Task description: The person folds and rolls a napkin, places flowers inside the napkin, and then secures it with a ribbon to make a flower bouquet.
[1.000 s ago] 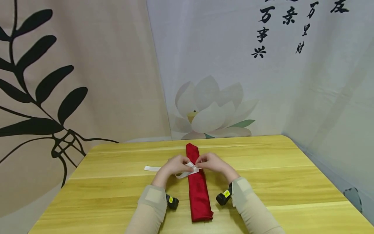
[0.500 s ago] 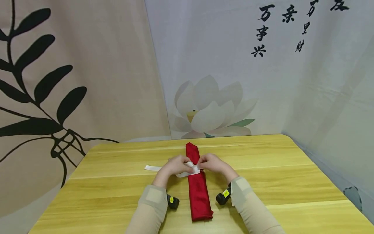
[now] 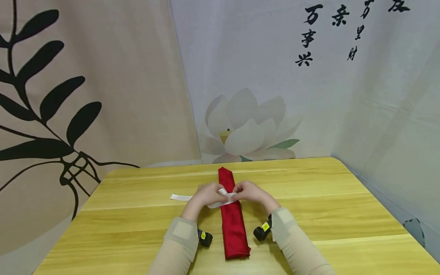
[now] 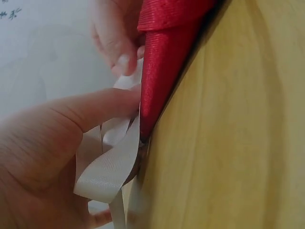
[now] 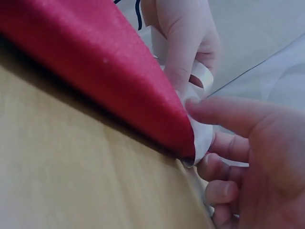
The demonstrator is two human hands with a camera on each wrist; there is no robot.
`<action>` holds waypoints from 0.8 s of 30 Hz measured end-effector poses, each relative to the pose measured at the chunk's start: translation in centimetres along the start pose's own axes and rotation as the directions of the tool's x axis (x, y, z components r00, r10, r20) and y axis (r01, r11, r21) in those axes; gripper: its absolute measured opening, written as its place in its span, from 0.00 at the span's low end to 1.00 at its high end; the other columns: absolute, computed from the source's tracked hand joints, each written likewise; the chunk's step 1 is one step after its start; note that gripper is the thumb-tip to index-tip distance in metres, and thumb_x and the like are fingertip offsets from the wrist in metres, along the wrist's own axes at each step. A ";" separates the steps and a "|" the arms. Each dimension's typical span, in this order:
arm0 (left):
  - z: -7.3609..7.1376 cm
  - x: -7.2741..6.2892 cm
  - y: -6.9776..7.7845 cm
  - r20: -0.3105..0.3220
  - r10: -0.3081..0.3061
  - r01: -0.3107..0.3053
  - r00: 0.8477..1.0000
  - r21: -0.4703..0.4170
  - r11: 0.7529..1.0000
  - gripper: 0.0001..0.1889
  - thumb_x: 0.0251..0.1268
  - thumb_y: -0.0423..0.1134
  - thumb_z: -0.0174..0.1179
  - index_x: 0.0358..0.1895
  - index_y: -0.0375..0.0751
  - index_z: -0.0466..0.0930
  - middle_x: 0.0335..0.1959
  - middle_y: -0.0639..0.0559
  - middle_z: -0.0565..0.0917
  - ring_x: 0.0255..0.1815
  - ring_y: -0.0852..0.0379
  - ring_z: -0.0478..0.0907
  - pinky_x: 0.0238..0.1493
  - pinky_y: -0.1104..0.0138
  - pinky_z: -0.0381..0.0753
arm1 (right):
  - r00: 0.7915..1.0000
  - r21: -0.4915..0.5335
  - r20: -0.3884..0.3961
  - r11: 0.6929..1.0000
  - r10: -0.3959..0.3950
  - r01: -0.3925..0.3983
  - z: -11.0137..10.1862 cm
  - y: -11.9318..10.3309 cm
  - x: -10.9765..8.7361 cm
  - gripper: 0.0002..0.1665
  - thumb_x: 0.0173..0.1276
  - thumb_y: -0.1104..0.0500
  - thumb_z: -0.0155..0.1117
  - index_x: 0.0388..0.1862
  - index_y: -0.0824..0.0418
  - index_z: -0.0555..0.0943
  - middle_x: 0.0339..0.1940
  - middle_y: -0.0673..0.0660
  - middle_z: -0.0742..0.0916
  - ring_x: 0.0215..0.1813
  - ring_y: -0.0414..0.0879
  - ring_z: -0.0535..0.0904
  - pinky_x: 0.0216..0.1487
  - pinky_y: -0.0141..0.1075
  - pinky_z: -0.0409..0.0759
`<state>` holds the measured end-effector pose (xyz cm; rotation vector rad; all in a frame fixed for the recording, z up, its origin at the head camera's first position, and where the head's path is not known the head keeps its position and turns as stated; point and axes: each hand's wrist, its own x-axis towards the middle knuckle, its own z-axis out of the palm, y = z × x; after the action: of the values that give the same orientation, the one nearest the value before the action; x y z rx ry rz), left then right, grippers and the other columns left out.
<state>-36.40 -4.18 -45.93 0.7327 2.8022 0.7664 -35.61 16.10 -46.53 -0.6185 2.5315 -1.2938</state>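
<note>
A long folded red cloth (image 3: 235, 233) lies lengthwise on the table, with a white ribbon (image 3: 181, 197) crossing its upper half. At the crossing, my left hand (image 3: 207, 194) pinches the ribbon from the left side. In the left wrist view, a loop of the ribbon (image 4: 107, 176) hangs below the thumb, close against the red cloth (image 4: 164, 67). From the right, my right hand (image 3: 251, 191) pinches the ribbon with thumb and finger over the cloth's edge. The ribbon (image 5: 204, 138) bends round that edge in the right wrist view. Fingers partly hide the crossing.
A light wooden table (image 3: 326, 214) carries the cloth. Behind it hangs a curtain (image 3: 144, 95) printed with leaves, a lotus and writing. Each wrist wears a small black camera (image 3: 205, 238) on a pale strap.
My right fingers have shifted slightly rightward along the ribbon. The short ribbon end, flat over the cloth earlier, now curves under them. My left hand has hardly moved.
</note>
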 end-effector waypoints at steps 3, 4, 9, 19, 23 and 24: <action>0.0 0.0 0.1 -0.006 0.007 -0.007 1.000 0.001 1.000 0.09 0.56 0.47 0.67 0.31 0.48 0.81 0.22 0.61 0.78 0.26 0.60 0.73 0.45 0.51 0.62 | 1.000 -0.007 0.012 1.000 0.006 -0.006 0.1 0.0 0.0 0.10 0.56 0.61 0.73 0.29 0.64 0.79 0.24 0.50 0.80 0.29 0.42 0.71 0.32 0.33 0.70; 0.0 0.0 0.1 -0.006 0.007 -0.007 1.000 -0.002 1.000 0.09 0.56 0.47 0.66 0.30 0.48 0.81 0.22 0.61 0.78 0.26 0.60 0.73 0.45 0.52 0.62 | 1.000 -0.009 0.012 1.000 0.009 -0.009 0.1 0.0 0.0 0.10 0.55 0.61 0.73 0.29 0.64 0.79 0.24 0.50 0.80 0.29 0.42 0.71 0.32 0.33 0.70; -0.2 -0.3 0.1 0.016 0.017 -0.016 1.000 -0.027 1.000 0.12 0.56 0.51 0.68 0.28 0.49 0.80 0.21 0.61 0.78 0.26 0.61 0.74 0.44 0.53 0.62 | 1.000 -0.021 -0.008 0.999 0.026 -0.026 0.3 -0.2 -0.1 0.10 0.55 0.63 0.73 0.29 0.64 0.78 0.24 0.50 0.79 0.28 0.42 0.70 0.31 0.33 0.70; -0.4 -0.2 0.5 0.029 0.004 -0.004 1.000 -0.003 1.000 0.09 0.53 0.47 0.69 0.28 0.49 0.79 0.23 0.60 0.77 0.27 0.60 0.73 0.42 0.54 0.63 | 0.999 -0.033 -0.035 0.999 0.018 -0.019 -0.5 0.1 -0.1 0.10 0.58 0.60 0.71 0.30 0.63 0.79 0.25 0.50 0.80 0.29 0.42 0.71 0.33 0.34 0.71; 0.0 -0.1 0.6 0.015 -0.015 0.015 1.000 0.017 1.000 0.09 0.53 0.46 0.69 0.26 0.49 0.79 0.22 0.60 0.77 0.26 0.60 0.72 0.43 0.54 0.63 | 0.998 -0.020 -0.048 0.999 0.037 -0.038 -0.8 0.5 -0.4 0.09 0.64 0.57 0.67 0.33 0.63 0.81 0.26 0.50 0.79 0.29 0.42 0.69 0.31 0.34 0.68; 0.0 -0.1 0.6 0.011 -0.022 0.022 1.000 0.016 1.000 0.09 0.53 0.45 0.69 0.26 0.49 0.79 0.21 0.60 0.77 0.26 0.60 0.72 0.43 0.54 0.63 | 0.997 -0.020 -0.058 0.999 0.045 -0.046 -0.8 0.5 -0.4 0.09 0.65 0.56 0.65 0.33 0.63 0.81 0.25 0.50 0.78 0.29 0.42 0.69 0.31 0.34 0.68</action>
<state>-36.06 -3.76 -45.63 0.7048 2.8045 0.7353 -35.71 17.12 -46.47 -0.5325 2.5929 -1.2878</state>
